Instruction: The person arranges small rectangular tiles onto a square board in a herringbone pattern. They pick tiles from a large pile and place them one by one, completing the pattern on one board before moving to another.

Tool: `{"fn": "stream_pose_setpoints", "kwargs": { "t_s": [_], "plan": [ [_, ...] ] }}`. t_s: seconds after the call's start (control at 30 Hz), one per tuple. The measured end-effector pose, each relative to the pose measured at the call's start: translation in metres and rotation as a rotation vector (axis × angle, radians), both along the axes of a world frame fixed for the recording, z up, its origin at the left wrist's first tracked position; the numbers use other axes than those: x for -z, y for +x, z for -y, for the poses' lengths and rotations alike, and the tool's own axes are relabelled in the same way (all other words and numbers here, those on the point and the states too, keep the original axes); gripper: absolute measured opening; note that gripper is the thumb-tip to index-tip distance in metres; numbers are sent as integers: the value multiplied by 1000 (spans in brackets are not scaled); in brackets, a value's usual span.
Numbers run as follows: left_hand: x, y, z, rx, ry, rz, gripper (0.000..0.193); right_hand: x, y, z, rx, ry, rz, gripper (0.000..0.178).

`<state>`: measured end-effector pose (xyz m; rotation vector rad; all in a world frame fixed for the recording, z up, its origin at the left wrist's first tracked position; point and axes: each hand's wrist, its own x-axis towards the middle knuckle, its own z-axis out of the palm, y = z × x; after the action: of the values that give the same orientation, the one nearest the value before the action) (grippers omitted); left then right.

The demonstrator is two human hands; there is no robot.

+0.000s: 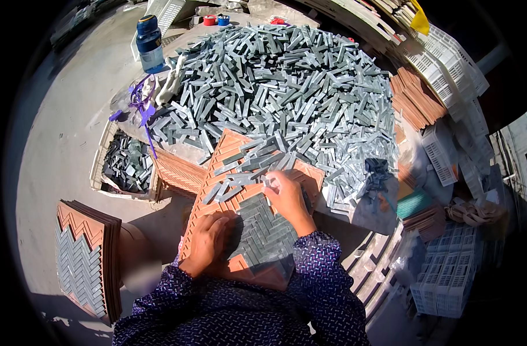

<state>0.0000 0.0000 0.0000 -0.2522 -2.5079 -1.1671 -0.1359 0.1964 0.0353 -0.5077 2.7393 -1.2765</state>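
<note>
A terracotta-coloured grooved tray (219, 151) lies slanted in front of me, its lower part filled with dark grey stone strips (263, 229) in a herringbone pattern. Over its upper part, loose strips (224, 190) are scattered. My right hand (289, 200) pinches a pale grey stone strip (267, 183) between thumb and fingers, just above the laid pattern. On the tray's left side rests my left hand (206, 241), its fingers bent and close together; what they hold, if anything, is hidden.
A big heap of grey strips (286, 86) covers the table beyond the tray. Filled trays (82, 259) are stacked at lower left, near a crate of dark strips (126, 164). A blue bottle (150, 46) stands far left; white plastic crates (446, 271) and more trays (416, 98) stand right.
</note>
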Motion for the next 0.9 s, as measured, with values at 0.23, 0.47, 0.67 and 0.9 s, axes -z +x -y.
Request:
{"fn": "stream_pose_setpoints", "kwargs": {
  "t_s": [0.23, 0.47, 0.67, 0.9],
  "plan": [
    [7, -6, 12, 5, 33, -79, 19, 2, 6, -1, -126, 58, -139, 31],
    [18, -1, 10, -6, 43, -63, 19, -3, 7, -13, -152, 137, -195, 22],
    [16, -5, 5, 7, 41, -63, 20, 9, -14, 0, -58, 199, -304, 22],
    [17, -3, 5, -3, 73, -78, 20, -3, -24, -16, 0, 77, -191, 17]
  ]
}}
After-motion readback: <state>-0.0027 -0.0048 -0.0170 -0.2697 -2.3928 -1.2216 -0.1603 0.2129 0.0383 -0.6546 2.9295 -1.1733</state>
